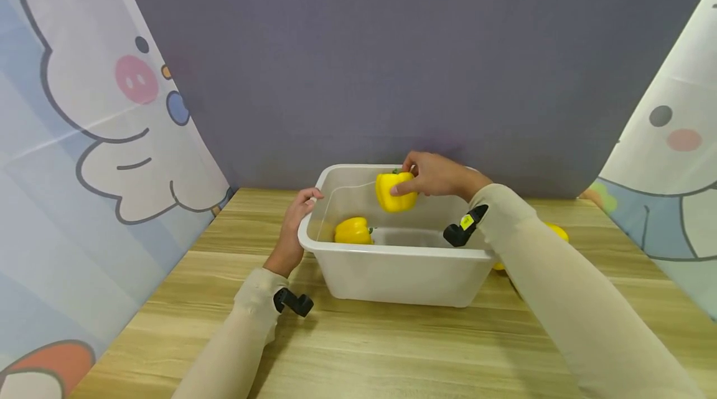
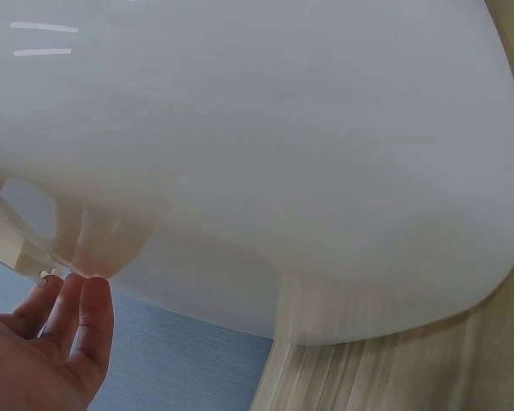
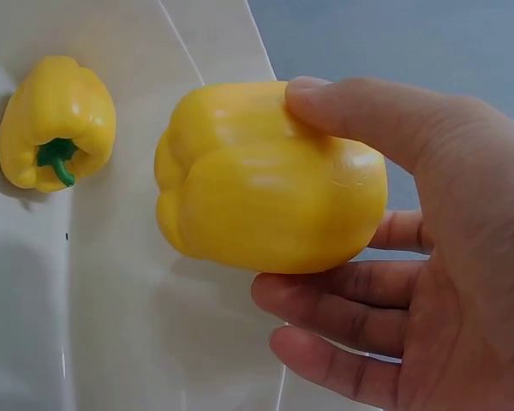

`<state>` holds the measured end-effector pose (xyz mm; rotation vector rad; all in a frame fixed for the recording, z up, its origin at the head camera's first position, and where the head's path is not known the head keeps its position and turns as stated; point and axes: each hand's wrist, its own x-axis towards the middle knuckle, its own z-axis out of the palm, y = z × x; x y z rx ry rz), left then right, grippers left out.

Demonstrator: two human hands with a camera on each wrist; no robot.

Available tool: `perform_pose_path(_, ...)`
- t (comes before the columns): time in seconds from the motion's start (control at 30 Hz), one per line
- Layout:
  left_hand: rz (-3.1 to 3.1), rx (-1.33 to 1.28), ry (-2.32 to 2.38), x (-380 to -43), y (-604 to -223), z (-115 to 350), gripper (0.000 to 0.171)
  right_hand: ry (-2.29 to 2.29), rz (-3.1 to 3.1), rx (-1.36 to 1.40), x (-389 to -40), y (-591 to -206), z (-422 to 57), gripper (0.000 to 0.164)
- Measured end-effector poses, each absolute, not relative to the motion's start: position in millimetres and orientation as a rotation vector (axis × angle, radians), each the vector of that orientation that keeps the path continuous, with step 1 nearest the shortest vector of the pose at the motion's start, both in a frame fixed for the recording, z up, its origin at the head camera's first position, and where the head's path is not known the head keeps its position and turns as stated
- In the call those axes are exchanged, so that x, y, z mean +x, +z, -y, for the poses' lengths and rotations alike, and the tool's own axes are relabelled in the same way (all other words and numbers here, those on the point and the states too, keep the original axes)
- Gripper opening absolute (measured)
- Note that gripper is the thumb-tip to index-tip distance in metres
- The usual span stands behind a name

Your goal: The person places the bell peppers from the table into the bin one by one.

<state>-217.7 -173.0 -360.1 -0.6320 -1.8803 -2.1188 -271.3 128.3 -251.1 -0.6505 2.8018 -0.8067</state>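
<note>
My right hand (image 1: 442, 176) pinches a yellow bell pepper (image 1: 396, 192) between thumb and fingers, holding it up over the inside of a white plastic tub (image 1: 400, 274). In the right wrist view this pepper (image 3: 270, 180) lies sideways in the grip, its stem end hidden. A second yellow bell pepper (image 1: 353, 231) with a green stem rests at the left inside the tub. My left hand (image 1: 292, 228) grips the tub's left rim, its fingers hooked over the edge; in the left wrist view the fingertips (image 2: 96, 295) meet the rim.
More yellow (image 1: 557, 232) shows beside the tub on the right, mostly hidden by my right sleeve. The tub stands on a wood-grain table (image 1: 358, 349). A grey panel (image 1: 358, 63) rises behind it, with cartoon-printed sheets (image 1: 84, 137) on both sides.
</note>
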Motion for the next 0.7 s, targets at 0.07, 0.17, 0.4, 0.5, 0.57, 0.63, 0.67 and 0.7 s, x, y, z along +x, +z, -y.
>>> perform_pose_path(0.07, 1.887, -0.629, -2.114, -217.7, -360.6, 174.1, 0.025, -0.795, -2.795, -0.651, -271.8, -252.3, -127.0, 0.064)
perform_pose_path(0.17, 1.884, -0.63, -2.116, -217.9, -360.8, 175.1, 0.025, -0.77, -2.787, -0.653, -272.5, -253.6, -125.6, 0.064)
perform_pose_path(0.4, 1.872, -0.634, -2.124, -216.9, -359.4, 174.6, 0.022, -0.705, -2.785, -0.672, -271.5, -253.4, -124.8, 0.064)
perform_pose_path(0.5, 1.873, -0.63, -2.124, -216.5, -359.0, 174.5, 0.022, -0.692, -2.786, -0.684, -271.7, -253.5, -125.0, 0.065)
perform_pose_path(0.57, 1.874, -0.63, -2.122, -216.9, -359.2, 174.8, 0.022, -0.693, -2.786, -0.685, -272.2, -253.7, -125.1, 0.064)
perform_pose_path(0.63, 1.874, -0.632, -2.122, -217.2, -359.4, 175.0, 0.022, -0.701, -2.785, -0.685, -272.8, -254.2, -125.2, 0.065)
perform_pose_path(0.67, 1.873, -0.634, -2.122, -217.5, -359.6, 175.2, 0.022, -0.702, -2.788, -0.681, -272.7, -254.3, -125.1, 0.064)
perform_pose_path(0.7, 1.873, -0.635, -2.119, -217.7, -359.7, 175.4, 0.022, -0.703, -2.79, -0.679, -272.7, -254.4, -125.1, 0.064)
